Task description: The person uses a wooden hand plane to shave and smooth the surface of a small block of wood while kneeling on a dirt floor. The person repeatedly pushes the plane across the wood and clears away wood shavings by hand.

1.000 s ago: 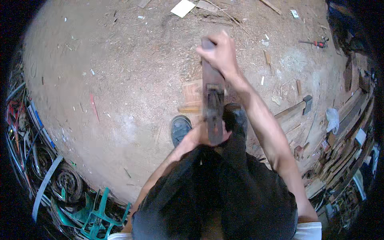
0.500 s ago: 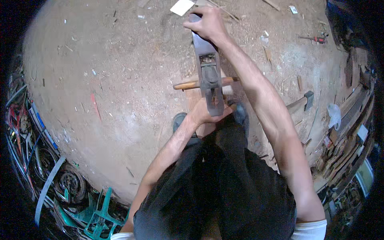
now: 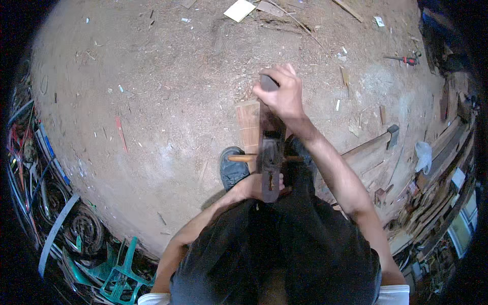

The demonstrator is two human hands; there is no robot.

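Observation:
A long dark hand plane (image 3: 271,152) with a wooden cross handle (image 3: 239,158) lies lengthwise in front of me, its near end close to my lap. My right hand (image 3: 284,94) is closed round the plane's far end, thumb on the left side. My left hand (image 3: 255,186) reaches under the plane's near part, and its fingertips show at the right side; most of that grip is hidden. A light brown wooden board (image 3: 247,124) shows beneath and left of the plane, between my feet.
My left shoe (image 3: 233,170) stands beside the board. On the floor to the right lie a hatchet (image 3: 392,136) and a red-handled screwdriver (image 3: 408,60). Stacked planks (image 3: 437,193) line the right side. A green plastic chair (image 3: 122,279) and metal scrap are at lower left.
The plane and my right hand have come back toward my body, and the right elbow is more bent. The far end of the board now shows, along with more of my left shoe.

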